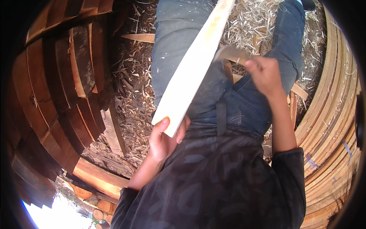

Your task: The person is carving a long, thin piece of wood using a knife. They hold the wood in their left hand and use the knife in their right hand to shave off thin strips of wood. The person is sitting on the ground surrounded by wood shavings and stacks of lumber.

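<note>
Pale wood slants across our lap: one long board (194,65) runs from our left hand (164,139) up over the left thigh of our dusty blue trousers (171,49) to the top edge of the view. We pinch its near end, thumb flat on the upper face and fingers curled around the opposite edge. Our right hand (265,74) is closed in a fist on a curved tool (228,54), whose blade end meets the board's right edge or stops just beside it; motion blurs it, so we cannot fairly say which, nor exactly what kind of blade it is.

Between our legs lies a heap of curled wood shavings (249,24), and more are strewn over the brown ground (139,91) to our left. We wear a dark patterned shirt (221,179), with a dark strap (221,118) hanging at the waist. On our left stands a pile of reddish-brown planks (65,95); on our right, light boards (324,107) lie stacked, their edges bent by the lens. Round log ends (98,214) show at lower left.
</note>
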Motion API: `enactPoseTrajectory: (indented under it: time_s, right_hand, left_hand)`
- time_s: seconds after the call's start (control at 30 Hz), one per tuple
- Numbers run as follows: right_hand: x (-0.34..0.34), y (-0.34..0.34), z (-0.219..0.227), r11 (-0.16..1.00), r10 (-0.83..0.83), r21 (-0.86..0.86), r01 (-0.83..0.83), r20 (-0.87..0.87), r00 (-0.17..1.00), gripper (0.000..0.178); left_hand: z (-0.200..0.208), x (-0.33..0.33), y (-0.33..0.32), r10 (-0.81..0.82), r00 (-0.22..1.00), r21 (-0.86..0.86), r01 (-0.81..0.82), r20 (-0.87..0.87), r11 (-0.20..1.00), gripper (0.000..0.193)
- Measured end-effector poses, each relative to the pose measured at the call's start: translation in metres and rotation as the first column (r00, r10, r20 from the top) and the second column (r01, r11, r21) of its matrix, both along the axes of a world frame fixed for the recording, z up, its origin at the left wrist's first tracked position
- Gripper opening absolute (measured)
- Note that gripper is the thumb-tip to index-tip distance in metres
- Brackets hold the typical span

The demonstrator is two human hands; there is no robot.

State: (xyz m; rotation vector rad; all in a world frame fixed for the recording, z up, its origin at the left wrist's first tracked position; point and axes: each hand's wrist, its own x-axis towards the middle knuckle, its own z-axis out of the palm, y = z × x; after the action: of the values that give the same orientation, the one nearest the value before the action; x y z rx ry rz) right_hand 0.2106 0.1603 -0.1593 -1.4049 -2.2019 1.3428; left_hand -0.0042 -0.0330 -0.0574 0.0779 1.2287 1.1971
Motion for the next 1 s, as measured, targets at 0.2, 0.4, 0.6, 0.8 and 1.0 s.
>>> enactPoseTrajectory:
  time_s: [0.2,0.4,0.6,0.8,1.0]
  right_hand:
    - [-0.029,-0.017,-0.004,0.966,0.144,0.197,-0.167,0.127,0.981,0.064]
    - [-0.024,-0.004,-0.025,0.929,0.092,0.336,-0.157,0.199,0.976,0.062]
    - [0.035,0.07,-0.077,0.88,-0.474,0.095,0.466,0.252,0.844,0.071]
    - [-0.02,0.0,-0.008,0.975,0.118,0.184,-0.126,0.054,0.991,0.067]
    - [-0.041,-0.017,-0.018,0.935,0.194,0.304,-0.182,-0.008,0.981,0.06]
  left_hand:
    - [-0.024,0.002,-0.011,0.052,0.998,-0.033,-0.052,-0.019,0.998,0.054]
    - [-0.036,0.002,-0.008,0.033,0.999,-0.011,-0.032,0.038,0.999,0.055]
    - [-0.035,0.002,-0.01,0.106,0.992,-0.013,-0.105,0.074,0.994,0.056]
    - [-0.04,0.003,-0.005,0.109,0.98,-0.021,-0.107,0.165,0.994,0.047]
    - [-0.047,-0.006,-0.006,0.1,0.948,0.031,-0.114,0.303,0.993,0.047]
